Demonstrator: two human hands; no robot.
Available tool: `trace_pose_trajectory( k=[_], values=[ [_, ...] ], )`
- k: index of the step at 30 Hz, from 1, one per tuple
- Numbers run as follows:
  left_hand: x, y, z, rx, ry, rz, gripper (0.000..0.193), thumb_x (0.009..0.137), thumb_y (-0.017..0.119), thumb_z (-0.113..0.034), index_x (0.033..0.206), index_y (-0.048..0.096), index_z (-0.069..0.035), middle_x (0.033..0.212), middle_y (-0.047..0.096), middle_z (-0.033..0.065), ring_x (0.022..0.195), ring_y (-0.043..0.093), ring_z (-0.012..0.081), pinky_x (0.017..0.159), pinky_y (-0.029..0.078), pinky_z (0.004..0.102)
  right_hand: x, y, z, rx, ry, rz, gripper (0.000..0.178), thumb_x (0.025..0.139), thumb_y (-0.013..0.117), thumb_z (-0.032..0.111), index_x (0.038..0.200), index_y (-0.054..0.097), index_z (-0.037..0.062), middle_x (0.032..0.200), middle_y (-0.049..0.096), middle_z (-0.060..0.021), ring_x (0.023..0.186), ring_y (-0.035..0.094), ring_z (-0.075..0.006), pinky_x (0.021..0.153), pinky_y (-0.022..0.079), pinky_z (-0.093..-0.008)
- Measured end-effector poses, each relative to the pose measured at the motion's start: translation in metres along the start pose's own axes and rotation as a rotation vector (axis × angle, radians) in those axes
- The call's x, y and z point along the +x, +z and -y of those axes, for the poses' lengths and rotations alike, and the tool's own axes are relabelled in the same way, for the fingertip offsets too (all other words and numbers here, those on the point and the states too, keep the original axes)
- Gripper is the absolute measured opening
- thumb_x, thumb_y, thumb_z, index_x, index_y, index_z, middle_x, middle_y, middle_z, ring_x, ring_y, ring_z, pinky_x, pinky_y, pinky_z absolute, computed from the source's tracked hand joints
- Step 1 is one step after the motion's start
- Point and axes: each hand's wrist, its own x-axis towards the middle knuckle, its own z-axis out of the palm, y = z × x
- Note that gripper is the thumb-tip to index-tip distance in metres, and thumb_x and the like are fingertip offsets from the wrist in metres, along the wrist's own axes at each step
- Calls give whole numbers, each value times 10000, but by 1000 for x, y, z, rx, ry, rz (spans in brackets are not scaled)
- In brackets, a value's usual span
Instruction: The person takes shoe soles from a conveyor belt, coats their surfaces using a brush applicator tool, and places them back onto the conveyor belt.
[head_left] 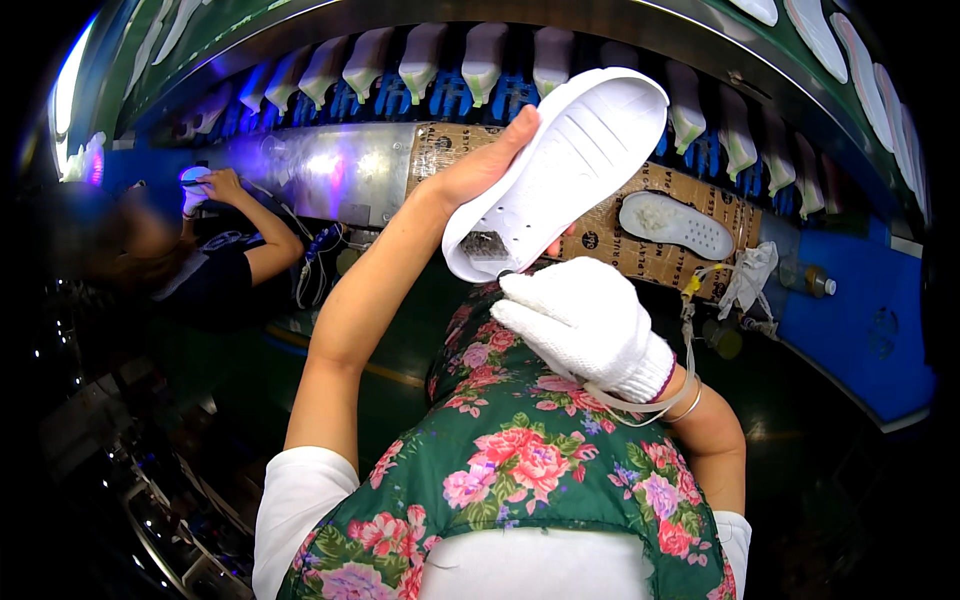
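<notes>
Head view: nearest you, your floral apron (530, 465) spreads below the work, presumably to keep your white clothing clean. Just beyond it your right hand (585, 315), in a white knitted glove, is at the near, heel end of the white sole (585, 145); its fingers gather toward a small dark spot by the rim, and you cannot tell from here whether they pinch anything. A clear tube (688, 335) runs up beside that wrist. Your bare left hand (470, 180) has the sole by its left edge, thumb on the rim and the other fingers mostly hidden underneath, wrapped snugly around it. That hold tilts the grooved inner face up to you and seems to leave the heel free for the glove.

Past the sole, cardboard (430, 160) covers part of the metal worktop (350, 165), probably to protect it and the pieces. A second sole (705, 238) lies on it, handy to your right. Farther off, shoe-shaped forms (422, 50) stand in a row on blue holders (450, 97), evenly spaced, perhaps for easy reach. Over to the left, a co-worker's hand (224, 187) touches a brightly lit white piece (194, 178)
</notes>
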Motion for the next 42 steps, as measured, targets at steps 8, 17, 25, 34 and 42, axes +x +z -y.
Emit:
trace_pose_trajectory(
  k=[8,17,25,34,42],
  values=[
    [1,23,-16,554,-206,-223,1012,836,409,-855,1420,528,-37,1294,609,262,1151,646,335,890,574,402,9,-19,-7,341,173,36,307,734,788,26,1028,730,90,939,716,-73,788,697,-292,741,548,-377],
    [10,37,-35,1003,-480,-191,1123,788,322,-938,1443,525,-49,1474,461,284,1356,478,407,1077,421,479,10,-16,-1,508,373,39,196,738,808,38,923,762,85,945,747,-90,858,718,-247,793,549,-351],
    [14,31,-34,1052,-428,-108,1166,767,325,-954,1446,510,-23,1499,436,272,1386,436,411,1126,374,476,2,-15,-13,458,437,56,213,770,791,53,973,763,113,928,745,-76,865,725,-244,798,567,-336],
    [22,22,-32,1059,-453,-206,1152,768,349,-945,1439,520,-24,1444,477,308,1342,481,440,1053,450,488,3,-14,-10,299,379,28,216,775,790,60,984,755,100,971,740,-87,883,712,-265,778,558,-348],
    [18,22,-41,866,-408,-241,1012,839,409,-867,1477,490,-85,1465,475,271,1324,515,379,1009,491,431,-2,1,-4,406,506,-101,199,776,794,37,972,760,47,965,746,-113,860,719,-232,779,560,-325]
  ],
)
